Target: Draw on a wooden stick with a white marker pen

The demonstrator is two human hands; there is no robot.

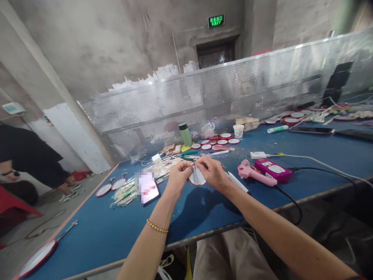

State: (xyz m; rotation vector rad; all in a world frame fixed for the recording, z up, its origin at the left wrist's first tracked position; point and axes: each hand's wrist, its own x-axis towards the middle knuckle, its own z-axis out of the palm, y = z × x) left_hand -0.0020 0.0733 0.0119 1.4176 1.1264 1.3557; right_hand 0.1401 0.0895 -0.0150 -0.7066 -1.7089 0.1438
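A small round mirror [197,179] with a red rim is between my hands, over the near part of the blue table. My left hand [179,175] pinches at its upper left edge, thumb and forefinger together. Opposite it, my right hand [212,173] is closed at the upper right edge, its fingertips almost meeting those of the left. Any small piece between the fingertips is too hidden to make out. A lit phone [148,188] lies left of my left hand. To the right of my right forearm are a pink glue gun [256,174] and white sticks [238,182].
Several red-rimmed mirrors [206,147] lie at the back by a green bottle [185,134] and a white cup [238,131]. A purple power box [273,169] trails cables rightward. A handled mirror [39,258] rests at the left edge. A person [27,155] stands beyond.
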